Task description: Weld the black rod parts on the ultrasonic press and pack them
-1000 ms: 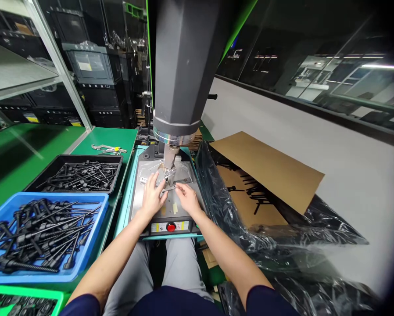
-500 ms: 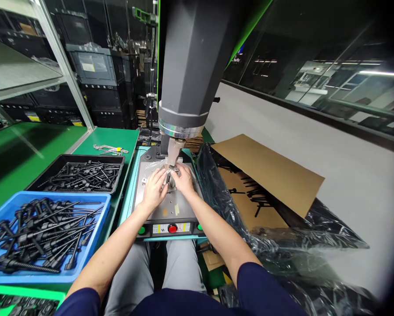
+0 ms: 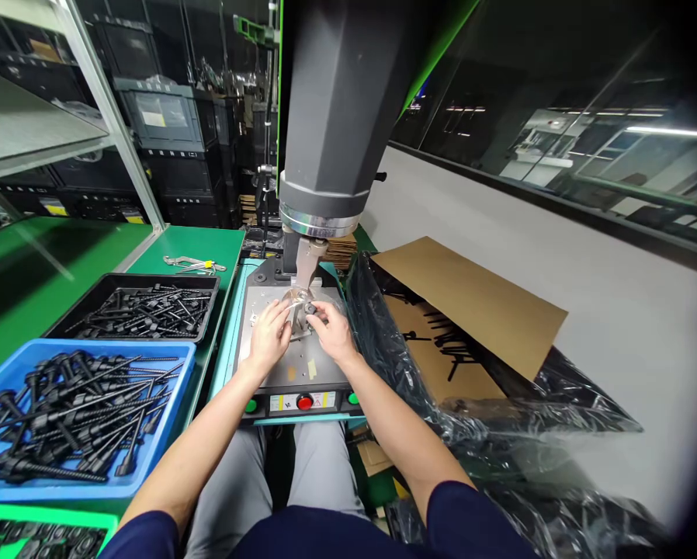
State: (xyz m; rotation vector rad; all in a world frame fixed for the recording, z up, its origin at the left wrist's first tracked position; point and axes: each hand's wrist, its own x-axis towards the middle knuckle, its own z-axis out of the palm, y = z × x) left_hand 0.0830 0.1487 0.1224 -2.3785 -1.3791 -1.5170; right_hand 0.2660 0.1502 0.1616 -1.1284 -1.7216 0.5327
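Between the thumb and fingers of my right hand (image 3: 332,330) is a small black part with a rounded head (image 3: 310,308), held just right of the metal fixture (image 3: 299,320). My left hand (image 3: 270,335) rests at the fixture's left side, fingers stretched forward and thumb apart; its fingertips touch the fixture area. Directly above, the pale metal tool tip (image 3: 307,264) of the press (image 3: 328,116) points down at the fixture. Both sit over a grey metal plate (image 3: 272,371). Some clear film lies around the fixture, and small details there are hard to make out.
On the left stand a blue tray (image 3: 177,388) and a black tray (image 3: 51,326) of black ribbed rods, and a green tray (image 3: 46,512) of black parts. Pliers (image 3: 192,264) lie behind. A red button (image 3: 305,402) faces me. Right is a plastic-lined box with cardboard (image 3: 476,299).
My right hand has drawn back slightly to the right, and the black part now shows in its fingers. My left hand has barely shifted.
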